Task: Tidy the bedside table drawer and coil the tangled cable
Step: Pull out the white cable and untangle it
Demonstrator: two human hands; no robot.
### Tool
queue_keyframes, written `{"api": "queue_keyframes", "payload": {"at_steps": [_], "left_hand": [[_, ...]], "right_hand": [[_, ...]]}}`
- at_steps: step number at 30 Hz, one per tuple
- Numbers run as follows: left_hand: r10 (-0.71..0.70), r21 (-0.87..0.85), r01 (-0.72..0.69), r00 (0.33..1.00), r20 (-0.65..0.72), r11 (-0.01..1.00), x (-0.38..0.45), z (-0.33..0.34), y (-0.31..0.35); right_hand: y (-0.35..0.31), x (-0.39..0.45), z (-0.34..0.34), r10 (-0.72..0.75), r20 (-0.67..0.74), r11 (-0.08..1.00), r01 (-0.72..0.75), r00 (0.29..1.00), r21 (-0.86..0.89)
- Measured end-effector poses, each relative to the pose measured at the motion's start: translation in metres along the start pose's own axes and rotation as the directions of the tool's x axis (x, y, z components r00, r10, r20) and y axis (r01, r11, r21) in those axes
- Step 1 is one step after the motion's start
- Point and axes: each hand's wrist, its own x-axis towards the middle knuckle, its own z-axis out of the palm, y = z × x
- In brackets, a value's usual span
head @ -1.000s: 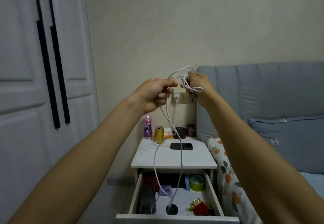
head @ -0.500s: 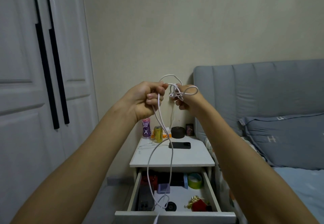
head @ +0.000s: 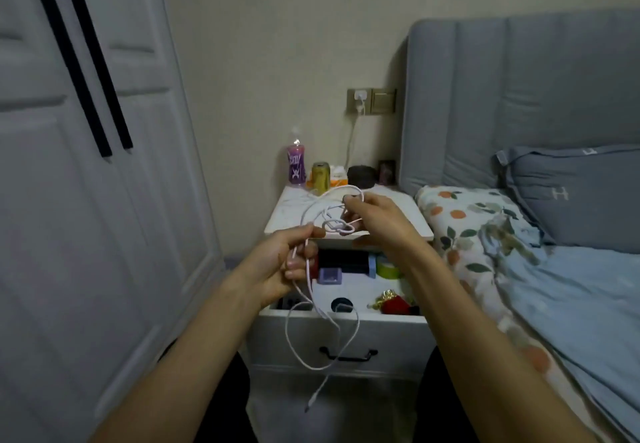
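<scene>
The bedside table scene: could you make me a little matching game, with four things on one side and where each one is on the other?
Things:
1. white cable
2. purple bottle
3. green tape roll
4. blue-grey pillow

Places:
A. inside the open drawer
B. on the bed, against the headboard
C. held in both hands, a loop hanging down in front of the drawer
D. standing at the back of the table top

Pairs: 1-C, 2-D, 3-A, 4-B
</scene>
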Motion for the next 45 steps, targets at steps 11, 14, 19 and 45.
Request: {"api": "queue_keyframes", "payload": {"at_steps": [11, 14, 19, 45], "left_hand": [[-0.055, 0.583, 0.090, 0.995, -0.078, 0.808, 0.063, -0.081, -0.080], [-0.041, 0.624, 0.047, 0.999, -0.025, 0.780, 0.083, -0.089, -0.081], [0.006, 0.609, 0.002, 1.000, -0.012, 0.793, 0.119, -0.095, -0.084], [0.056, 0.507, -0.057, 0.998, 0.017, 0.860, 0.173, -0.127, -0.084]], "right_hand": [[0.127, 0.017, 0.019, 0.176, 0.046, 0.984, -0.175, 0.983, -0.018], [0.145, 0.027, 0.023, 0.163, 0.047, 0.987, -0.163, 0.985, -0.011], [0.165, 0.053, 0.022, 0.112, 0.032, 0.994, -0.111, 0.993, -0.012], [0.194, 0.115, 0.019, 0.151, 0.175, 0.958, -0.188, 0.973, 0.218]]}}
